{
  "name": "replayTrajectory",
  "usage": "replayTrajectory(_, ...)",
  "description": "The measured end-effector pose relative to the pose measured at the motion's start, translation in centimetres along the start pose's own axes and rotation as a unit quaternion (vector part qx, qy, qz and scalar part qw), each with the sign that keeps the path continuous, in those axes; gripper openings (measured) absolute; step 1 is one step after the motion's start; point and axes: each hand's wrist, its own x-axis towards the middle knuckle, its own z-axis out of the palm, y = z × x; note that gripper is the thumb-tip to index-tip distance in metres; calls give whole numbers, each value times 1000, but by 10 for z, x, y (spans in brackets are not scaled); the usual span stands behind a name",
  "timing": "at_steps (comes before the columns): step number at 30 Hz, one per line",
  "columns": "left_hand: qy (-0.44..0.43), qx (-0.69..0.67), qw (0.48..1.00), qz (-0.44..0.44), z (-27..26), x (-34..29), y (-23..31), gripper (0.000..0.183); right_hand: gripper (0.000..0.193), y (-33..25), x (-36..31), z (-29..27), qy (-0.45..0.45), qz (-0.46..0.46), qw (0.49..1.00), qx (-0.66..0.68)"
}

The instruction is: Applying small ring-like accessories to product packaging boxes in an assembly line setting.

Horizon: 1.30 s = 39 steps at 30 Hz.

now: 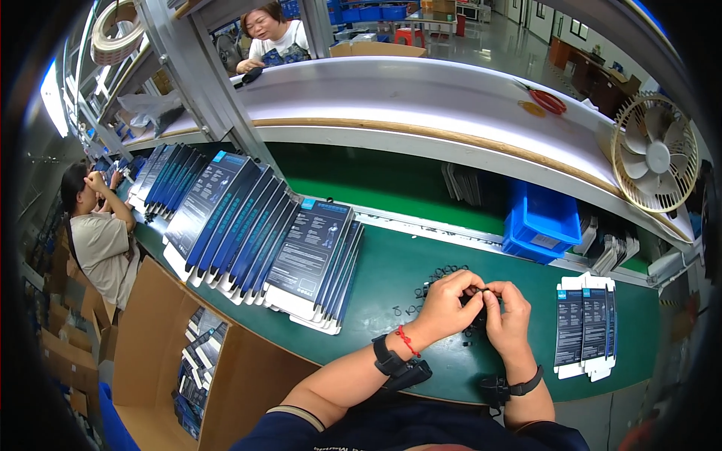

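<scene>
In the head view, the left hand [445,302] and right hand [508,319] meet, fingertips of both pinched on a small black piece [481,291] above the green table [383,274]. Black loops [445,271] lie beside them, between the leaning boxes [308,255] and flat cartons [585,327].

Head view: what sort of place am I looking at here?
Probably a factory packing area: a leaning row of dark blue printed cartons on a green workbench, a large open cardboard box holding more cartons, and a co-worker seated at the left.
</scene>
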Motion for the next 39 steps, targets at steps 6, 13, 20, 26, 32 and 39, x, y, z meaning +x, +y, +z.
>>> replayTrajectory(6,47,-141,984,-99,1,2,-13,6,16,6,0,-1,23,151,950,274)
replayTrajectory(13,59,-305,921,-236,-14,8,-23,6,26,28,5,-13,19,268,824,498)
replayTrajectory(20,19,-250,954,-164,1,1,-28,9,15,13,0,-5,-36,237,888,393)
replayTrajectory(26,-20,-137,981,-137,-1,1,-12,8,15,15,-3,0,-81,220,903,360)
replayTrajectory(32,-26,-97,988,-120,-2,0,-8,7,12,16,-5,5,-67,185,930,309)
replayTrajectory(39,-26,-87,990,-105,-1,1,-1,10,5,19,-7,5,-22,145,967,206)
